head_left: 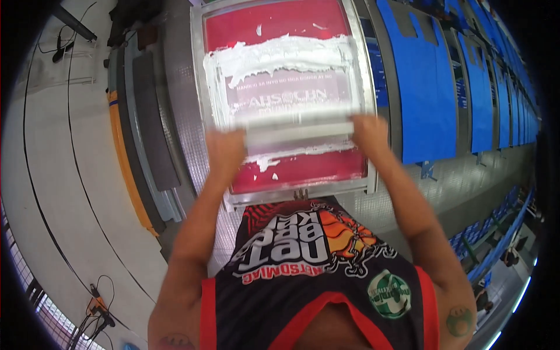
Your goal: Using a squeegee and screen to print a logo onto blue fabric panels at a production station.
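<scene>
A metal-framed printing screen (213, 105) with a red mesh lies flat on the long table in front of me. White ink (280, 55) is smeared in a thick band across its upper part. A pale squeegee (297, 133) lies crosswise on the mesh, blurred. My left hand (224, 149) grips its left end. My right hand (369, 133) grips its right end. Both forearms reach up from the lower edge, over my black and red printed vest.
Blue fabric bags (426, 87) lie in a row along the table to the right. The grey metal table (175, 116) has an orange edge (119, 140) on the left. Cables (93, 291) run over the pale floor at left.
</scene>
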Available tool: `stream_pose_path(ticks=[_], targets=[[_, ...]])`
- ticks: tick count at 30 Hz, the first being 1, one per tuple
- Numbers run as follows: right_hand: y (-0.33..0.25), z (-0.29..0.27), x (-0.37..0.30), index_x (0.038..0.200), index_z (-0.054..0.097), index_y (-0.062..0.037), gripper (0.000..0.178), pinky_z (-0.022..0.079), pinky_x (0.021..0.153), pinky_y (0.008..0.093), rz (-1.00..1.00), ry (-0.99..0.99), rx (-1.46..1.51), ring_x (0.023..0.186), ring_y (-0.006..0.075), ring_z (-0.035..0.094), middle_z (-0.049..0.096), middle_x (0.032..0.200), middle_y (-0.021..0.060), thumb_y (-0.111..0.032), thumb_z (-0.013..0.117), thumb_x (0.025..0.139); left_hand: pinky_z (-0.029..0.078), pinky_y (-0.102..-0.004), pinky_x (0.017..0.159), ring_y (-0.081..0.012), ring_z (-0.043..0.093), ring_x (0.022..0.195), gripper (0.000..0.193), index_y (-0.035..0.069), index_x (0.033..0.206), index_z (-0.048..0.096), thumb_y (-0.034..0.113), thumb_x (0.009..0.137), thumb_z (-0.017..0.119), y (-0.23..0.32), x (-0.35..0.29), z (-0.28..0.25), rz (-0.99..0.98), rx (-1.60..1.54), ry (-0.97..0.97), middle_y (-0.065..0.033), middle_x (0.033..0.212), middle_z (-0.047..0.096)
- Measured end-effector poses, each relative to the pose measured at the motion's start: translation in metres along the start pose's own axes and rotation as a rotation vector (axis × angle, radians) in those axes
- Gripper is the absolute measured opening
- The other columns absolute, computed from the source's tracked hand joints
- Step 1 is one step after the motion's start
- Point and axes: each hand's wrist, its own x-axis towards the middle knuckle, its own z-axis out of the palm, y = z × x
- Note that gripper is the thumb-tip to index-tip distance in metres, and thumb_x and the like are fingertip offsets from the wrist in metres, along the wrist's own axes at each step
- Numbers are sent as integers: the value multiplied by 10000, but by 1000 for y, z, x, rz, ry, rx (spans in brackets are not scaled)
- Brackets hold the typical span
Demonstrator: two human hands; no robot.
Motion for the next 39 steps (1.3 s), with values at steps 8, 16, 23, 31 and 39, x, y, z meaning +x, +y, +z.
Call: stream_pose_path(ticks=[8,16,23,31,39], targets=[[-3,-39,63,1030,678,-178,318,533,728,436,64,-388,-2,826,289,679,692,859,134,-192,628,716,407,-487,836,-308,660,826,225,161,955,693,214,737,671,-11,53,-48,-93,-59,-338,-123,830,693],[3,-23,100,900,693,-148,218,537,689,425,90,-93,-8,753,285,679,688,789,101,-131,645,688,411,-458,738,-297,644,766,144,129,844,665,136,700,669,-33,86,-12,-46,-52,-3,-109,769,666],[30,-50,175,1044,638,-96,549,521,777,406,107,-97,-31,928,316,641,669,953,138,-243,848,558,494,-423,856,-319,645,982,441,143,1055,682,250,644,801,14,220,-66,-41,195,-348,-122,981,694],[-69,13,-121,896,724,-34,578,507,812,407,307,-1069,747,818,254,681,709,865,135,-577,526,869,514,-403,824,-324,653,929,463,168,1069,694,290,637,807,14,271,-75,270,-205,-244,-123,973,697],[-133,55,-173,894,699,43,312,503,611,288,741,-555,1397,681,145,672,705,775,125,-266,673,857,497,-411,815,-294,660,899,413,190,1068,699,283,675,786,44,242,-36,122,-99,-143,-96,938,703]])
